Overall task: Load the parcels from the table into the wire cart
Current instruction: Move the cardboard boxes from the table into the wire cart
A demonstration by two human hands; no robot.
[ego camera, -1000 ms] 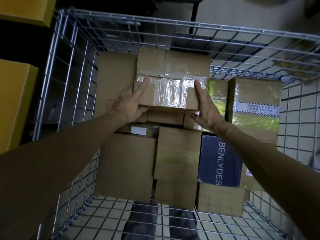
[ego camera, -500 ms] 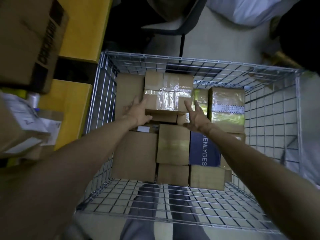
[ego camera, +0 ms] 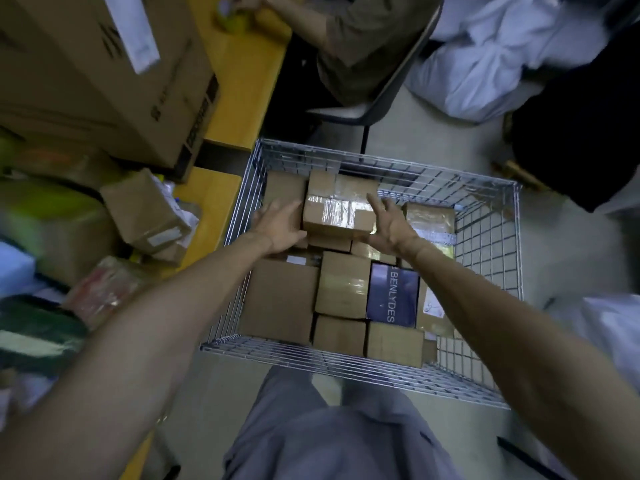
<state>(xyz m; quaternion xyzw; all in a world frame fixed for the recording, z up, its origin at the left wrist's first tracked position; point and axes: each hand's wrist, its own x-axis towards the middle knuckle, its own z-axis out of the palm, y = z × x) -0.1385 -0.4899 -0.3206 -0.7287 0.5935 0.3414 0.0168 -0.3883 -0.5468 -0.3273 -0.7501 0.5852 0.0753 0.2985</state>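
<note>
A wire cart point(ego camera: 486, 244) stands on the floor just right of a yellow bench point(ego camera: 249, 84), and cardboard parcels cover most of its bottom. On top of the pile, toward the far left of the cart, sits a brown parcel point(ego camera: 341, 211) with a band of shiny clear tape across its top. The left hand point(ego camera: 277, 225) lies flat against the left side of this parcel, its fingers point(ego camera: 287, 209) straight and released, not curled round anything. The right hand point(ego camera: 389, 226) is at the parcel's right near corner, its fingers point(ego camera: 375, 202) spread and straight. Whether its palm actually touches the cardboard cannot be told.

Below the taped parcel, a large plain box point(ego camera: 280, 299) fills the near left of the cart. Just right of it is a smaller taped box point(ego camera: 343, 284), and beside that a dark blue box point(ego camera: 393, 294) printed BENLYDES. A box with clear tape over yellow-green point(ego camera: 429, 220) stands at the far right of the pile, close to the right hand.

On the bench, a big carton point(ego camera: 104, 74) with a white label takes up the far left. A small crumpled parcel point(ego camera: 145, 209) lies nearer, among blurred bags. Beyond the cart another person point(ego camera: 356, 39) sits on a chair point(ego camera: 349, 112) at the bench, and white sacks point(ego camera: 502, 53) are heaped on the floor at the far right.
</note>
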